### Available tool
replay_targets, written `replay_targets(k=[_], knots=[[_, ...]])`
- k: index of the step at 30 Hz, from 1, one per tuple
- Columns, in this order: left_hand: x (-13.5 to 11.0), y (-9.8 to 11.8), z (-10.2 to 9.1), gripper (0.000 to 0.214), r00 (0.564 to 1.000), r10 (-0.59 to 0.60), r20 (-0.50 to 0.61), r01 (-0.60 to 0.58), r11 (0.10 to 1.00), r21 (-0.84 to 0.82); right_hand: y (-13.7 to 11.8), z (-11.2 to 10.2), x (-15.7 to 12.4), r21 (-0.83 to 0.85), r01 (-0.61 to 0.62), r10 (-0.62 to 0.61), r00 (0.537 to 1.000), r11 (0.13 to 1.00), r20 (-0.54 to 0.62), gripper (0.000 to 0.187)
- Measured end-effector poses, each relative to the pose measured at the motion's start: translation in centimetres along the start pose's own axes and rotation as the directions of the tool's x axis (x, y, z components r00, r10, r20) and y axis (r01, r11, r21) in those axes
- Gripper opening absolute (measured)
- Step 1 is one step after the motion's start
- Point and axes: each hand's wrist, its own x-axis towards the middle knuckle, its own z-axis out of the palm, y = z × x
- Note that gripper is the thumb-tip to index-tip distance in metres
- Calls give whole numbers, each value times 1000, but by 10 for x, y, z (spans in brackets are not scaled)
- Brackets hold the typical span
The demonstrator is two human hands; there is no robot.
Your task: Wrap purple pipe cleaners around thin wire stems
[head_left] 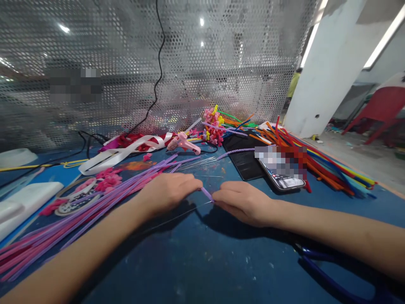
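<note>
A short piece of purple pipe cleaner (207, 194) stretches between my hands over the middle of the blue table. My left hand (174, 190) pinches its upper left end, and my right hand (245, 202) has the fingertips closed on its lower right end. A thin wire (177, 218) runs from the right fingertips down to the left, towards my left forearm. Beside and under my left arm lies a bundle of purple and pink pipe cleaners (104, 198). Several straight thin wires (201, 164) are on the table behind my hands.
A pink glue gun (183, 143) and white ribbon (114, 158) lie at the back. On the right are a phone (286, 179), a black pouch (243, 162) and coloured pipe cleaners (319, 160). Blue-handled scissors (332, 274) lie below my right forearm. A perforated metal panel (190, 63) closes the back.
</note>
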Motion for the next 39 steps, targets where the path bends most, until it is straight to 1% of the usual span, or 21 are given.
replay_targets(k=[1,2,4,6,7,8,9,11,13,14,16,19,22,25,28,31,32,34,36,38,39], knots=[[-2,2,9,26,1000,-28,3,28,999,-25,1,0,0,46,-31,33,998,998,-51,23],[-3,6,17,26,998,-64,10,64,997,-50,2,0,0,89,-86,95,990,992,-104,22],[-1,19,26,28,990,-140,0,139,987,-75,4,2,0,162,-237,265,946,958,-188,19],[4,33,25,28,987,-155,-40,155,988,2,8,4,0,195,-361,398,894,912,-208,18],[6,38,21,29,988,-144,-57,149,986,77,9,4,0,193,-401,435,880,895,-190,18],[9,41,15,30,989,-132,-61,140,977,162,11,5,-1,179,-427,454,878,886,-151,18],[11,42,8,31,991,-121,-52,131,962,242,12,5,-1,151,-438,454,886,886,-96,19],[14,39,-4,33,993,-116,-36,121,930,348,12,4,-1,59,-412,411,911,909,28,20],[15,32,-14,33,992,-122,-34,126,916,381,11,2,-1,-53,-329,333,935,943,120,20],[15,29,-16,33,992,-123,-33,126,917,379,10,2,-1,-104,-279,292,946,955,141,19],[13,23,-19,33,993,-115,-30,118,925,361,7,0,0,-181,-184,211,967,966,143,18],[11,19,-20,32,995,-100,-21,101,939,330,6,0,0,-233,-68,100,987,970,129,21],[10,17,-22,30,995,-100,-30,104,957,270,7,1,-1,-257,-19,54,990,966,129,22],[10,14,-22,30,995,-100,-3,98,973,211,7,3,-2,-260,-46,86,986,964,143,25],[6,9,-17,31,993,-118,12,114,976,185,5,3,-3,-202,-70,96,988,977,120,25],[2,9,-5,30,993,-120,-20,122,980,158,2,1,-3,-38,-78,78,997,996,-3,24],[2,12,0,30,993,-107,-43,112,982,151,2,1,-3,24,-97,98,993,995,-60,24],[3,22,6,31,992,-79,-95,94,983,160,2,0,-2,116,-192,209,965,975,-159,23],[8,34,6,29,989,-79,-128,106,971,217,3,-1,-1,148,-323,347,918,935,-189,23],[13,42,-2,28,989,-79,-123,109,958,264,5,-2,0,125,-419,434,891,899,-132,22],[15,44,-8,29,990,-84,-113,112,957,269,5,-3,0,100,-437,445,892,894,-83,21]])
